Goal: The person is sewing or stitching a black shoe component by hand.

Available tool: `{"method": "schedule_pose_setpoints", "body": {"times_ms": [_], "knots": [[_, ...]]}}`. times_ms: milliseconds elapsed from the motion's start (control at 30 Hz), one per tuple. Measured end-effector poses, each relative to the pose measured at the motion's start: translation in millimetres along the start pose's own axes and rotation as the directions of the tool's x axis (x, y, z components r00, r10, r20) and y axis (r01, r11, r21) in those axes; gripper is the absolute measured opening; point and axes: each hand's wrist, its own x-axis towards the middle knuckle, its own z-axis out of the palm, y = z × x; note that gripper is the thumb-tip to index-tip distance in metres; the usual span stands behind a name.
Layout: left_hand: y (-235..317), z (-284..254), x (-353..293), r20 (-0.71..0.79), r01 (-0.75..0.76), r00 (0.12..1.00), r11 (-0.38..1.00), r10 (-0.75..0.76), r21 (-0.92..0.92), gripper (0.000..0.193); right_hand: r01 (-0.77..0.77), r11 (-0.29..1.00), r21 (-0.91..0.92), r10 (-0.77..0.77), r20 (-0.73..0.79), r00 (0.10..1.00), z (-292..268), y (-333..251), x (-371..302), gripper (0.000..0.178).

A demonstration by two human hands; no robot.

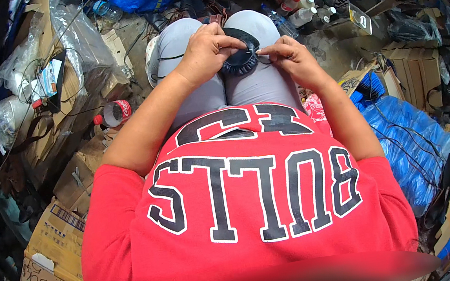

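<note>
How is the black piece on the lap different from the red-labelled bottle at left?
The black piece is dark; the bottle is clear, with a red cap and red label.
The black piece is broad and rounded, with a gathered edge; the bottle narrows toward its cap.
The left hand and right hand are at the black piece; the bottle lies untouched.

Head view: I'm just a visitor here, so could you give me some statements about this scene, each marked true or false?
1. The left hand and right hand are both at the round black item. True.
2. The shirt is green. False: the shirt is red.
3. A red-capped bottle lies left of the trousers. True.
4. The trousers are black. False: they are light grey.
</note>
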Motion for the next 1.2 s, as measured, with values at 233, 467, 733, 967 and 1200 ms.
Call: {"method": "schedule_pose_setpoints", "body": {"times_ms": [233, 467, 733, 967, 1200], "knots": [[-1.1, 0.7, 0.4, 0.052, 0.001, 0.999, 0.998, -0.004, 0.062, 0.02, 0.017, 0.997, 0.076, -0.023, 0.074, 0.997, -5.1, 11.6, 12.6, 0.04], [-3.6, 1.0, 0.2, 0.054, 0.007, 0.998, 0.999, -0.009, 0.037, 0.021, -0.027, 0.992, 0.126, 0.006, 0.165, 0.986, -11.0, 10.3, 16.7, 0.044], [-4.2, 1.3, -0.3, 0.058, -0.033, 0.998, 0.996, 0.029, 0.081, 0.02, -0.022, 0.99, 0.138, -0.003, 0.176, 0.984, -12.1, 6.6, 17.7, 0.043], [-5.1, 4.9, 8.4, 0.142, 0.091, 0.986, 0.995, -0.084, -0.042, 0.018, -0.108, 0.967, 0.231, 0.058, 0.215, 0.975, -11.0, 11.3, 20.4, 0.035], [0.3, -7.1, 20.7, 0.274, -0.138, 0.954, 0.989, 0.119, 0.051, 0.017, -0.083, 0.981, 0.175, 0.04, 0.233, 0.972, -11.8, 6.4, 20.0, 0.029]]}}
